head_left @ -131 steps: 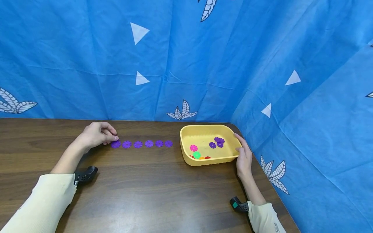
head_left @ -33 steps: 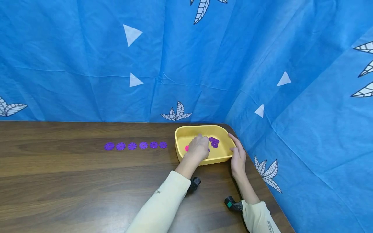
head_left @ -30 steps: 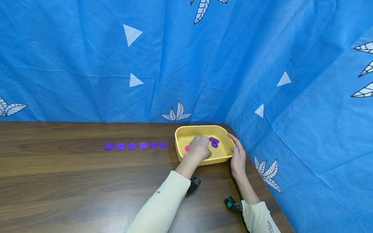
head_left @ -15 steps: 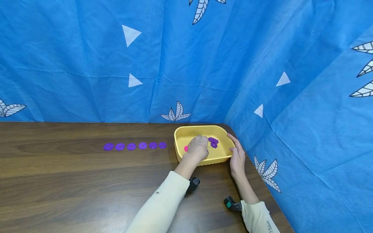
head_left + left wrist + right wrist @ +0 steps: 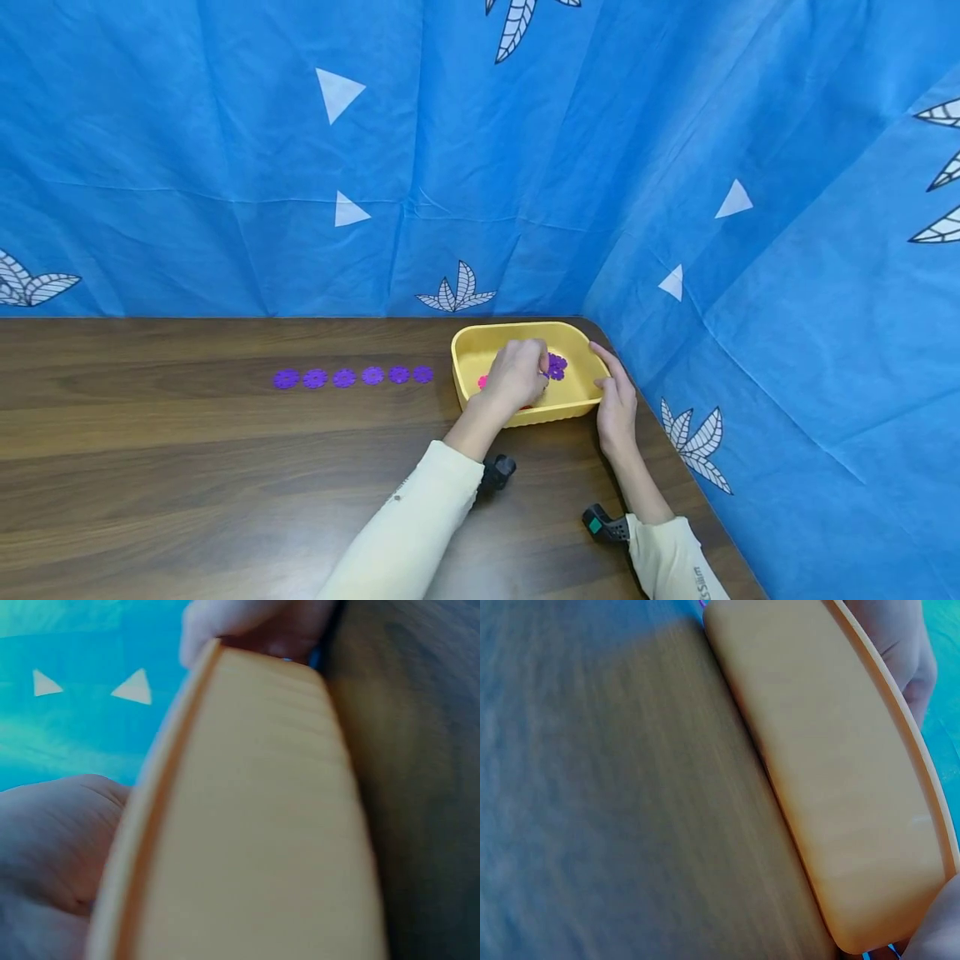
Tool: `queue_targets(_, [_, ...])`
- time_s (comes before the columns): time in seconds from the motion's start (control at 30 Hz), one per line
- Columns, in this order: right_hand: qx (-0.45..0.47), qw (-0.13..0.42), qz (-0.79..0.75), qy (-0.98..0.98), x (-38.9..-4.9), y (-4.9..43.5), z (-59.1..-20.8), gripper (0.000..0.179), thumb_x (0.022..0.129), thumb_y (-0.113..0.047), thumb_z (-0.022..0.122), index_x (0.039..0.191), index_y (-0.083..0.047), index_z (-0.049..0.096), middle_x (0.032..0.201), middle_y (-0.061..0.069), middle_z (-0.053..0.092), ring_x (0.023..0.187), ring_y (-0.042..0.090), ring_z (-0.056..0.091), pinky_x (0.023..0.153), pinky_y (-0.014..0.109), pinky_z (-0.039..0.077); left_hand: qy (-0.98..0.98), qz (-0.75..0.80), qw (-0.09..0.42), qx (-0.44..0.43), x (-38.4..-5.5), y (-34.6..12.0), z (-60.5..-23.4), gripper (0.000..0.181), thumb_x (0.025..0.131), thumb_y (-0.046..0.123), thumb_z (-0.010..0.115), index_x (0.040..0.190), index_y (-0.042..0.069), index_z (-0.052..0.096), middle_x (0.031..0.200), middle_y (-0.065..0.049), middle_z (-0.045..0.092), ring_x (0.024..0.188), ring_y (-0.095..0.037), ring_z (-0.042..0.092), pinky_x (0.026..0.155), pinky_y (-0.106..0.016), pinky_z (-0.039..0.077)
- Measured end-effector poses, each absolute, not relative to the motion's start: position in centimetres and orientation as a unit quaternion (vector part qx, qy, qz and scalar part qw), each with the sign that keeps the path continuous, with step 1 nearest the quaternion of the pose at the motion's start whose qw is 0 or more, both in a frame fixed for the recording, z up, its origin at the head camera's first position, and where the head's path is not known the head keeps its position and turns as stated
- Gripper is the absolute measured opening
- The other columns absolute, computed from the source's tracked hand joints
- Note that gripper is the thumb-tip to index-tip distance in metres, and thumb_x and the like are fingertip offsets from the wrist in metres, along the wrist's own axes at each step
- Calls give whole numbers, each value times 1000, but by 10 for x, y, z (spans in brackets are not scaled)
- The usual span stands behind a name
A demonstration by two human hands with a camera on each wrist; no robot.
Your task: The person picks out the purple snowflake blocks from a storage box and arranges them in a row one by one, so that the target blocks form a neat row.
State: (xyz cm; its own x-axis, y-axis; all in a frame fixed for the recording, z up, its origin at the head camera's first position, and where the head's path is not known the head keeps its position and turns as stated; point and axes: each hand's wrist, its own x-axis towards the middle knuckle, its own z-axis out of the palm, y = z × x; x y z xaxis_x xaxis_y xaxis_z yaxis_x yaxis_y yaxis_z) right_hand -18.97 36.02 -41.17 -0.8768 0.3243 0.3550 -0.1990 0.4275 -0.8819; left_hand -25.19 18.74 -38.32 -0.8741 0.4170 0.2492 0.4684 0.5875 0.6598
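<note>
A yellow plastic basin (image 5: 468,398) stands at the back right of the table. My left hand (image 5: 512,375) reaches down into it, fingers curled, pinching a purple snowflake disc (image 5: 545,376) that shows only in part at the fingertips. Beside them lie several more purple discs (image 5: 557,364). Part of a pink disc (image 5: 482,382) and a bit of red (image 5: 526,407) show around the hand, which covers other contents. My right hand (image 5: 618,408) grips the basin's right end, thumb near the rim. In both wrist views the basin's outer wall (image 5: 255,795) fills the middle.
Several purple discs (image 5: 344,378) lie flat in a straight row on the brown wooden table (image 5: 225,467), left of the basin. A blue patterned cloth (image 5: 480,167) hangs behind the table and along its right side.
My left hand left the leftmost disc of the row and went into the basin. Lately it has shifted slightly toward the purple discs and risen a little. My right hand stays on the basin.
</note>
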Motion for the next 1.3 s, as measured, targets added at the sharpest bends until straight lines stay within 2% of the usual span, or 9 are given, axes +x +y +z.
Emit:
queue_targets(0.1, [-38, 243, 531, -811, -190, 361, -411, 55, 102, 4, 32, 151, -5, 55, 159, 15, 51, 153, 34, 37, 127, 58, 24, -875, -413, 51, -247, -249, 183, -374, 12, 88, 5, 83, 87, 9, 72, 76, 0, 65, 76, -16, 60, 65, -25, 48])
queue_targets(0.27, [-37, 243, 527, -813, -191, 361, -411, 55, 101, 4, 32, 151, -3, 55, 159, 18, 51, 151, 38, 37, 127, 61, 23, -849, -454, 54, -267, -245, 173, -360, 15, 91, 7, 82, 84, 12, 70, 74, 2, 65, 72, -12, 58, 62, -21, 46])
queue_targets(0.43, [-38, 243, 526, -814, -192, 361, -411, 54, 101, 5, 36, 151, -2, 55, 159, 16, 50, 151, 34, 38, 129, 56, 22, -826, -480, 66, -287, -244, 152, -350, 15, 90, 3, 81, 83, 10, 70, 75, -1, 67, 73, -13, 58, 62, -22, 45])
queue_targets(0.73, [-31, 264, 517, -813, -207, 382, -442, 56, 103, 1, 36, 150, -17, 59, 158, 4, 54, 152, 23, 38, 129, 50, 23, -804, -522, 61, -279, -244, 106, -347, 13, 88, 6, 84, 83, 10, 73, 75, -2, 70, 68, -15, 63, 63, -25, 52])
queue_targets(0.9, [-33, 265, 517, -813, -208, 384, -441, 56, 103, 1, 36, 150, -17, 60, 157, 4, 54, 153, 22, 38, 129, 49, 23, -797, -538, 52, -268, -244, 79, -346, 11, 88, 5, 82, 83, 9, 74, 75, -3, 71, 64, -16, 66, 62, -27, 57])
queue_targets(1.3, [-25, 267, 514, -815, -208, 383, -443, 56, 102, 3, 35, 150, -16, 59, 157, 5, 55, 153, 22, 37, 129, 50, 22, -828, -515, 56, -217, -252, 3, -354, 8, 90, 9, 83, 86, 9, 75, 75, -5, 72, 61, -16, 68, 61, -31, 56])
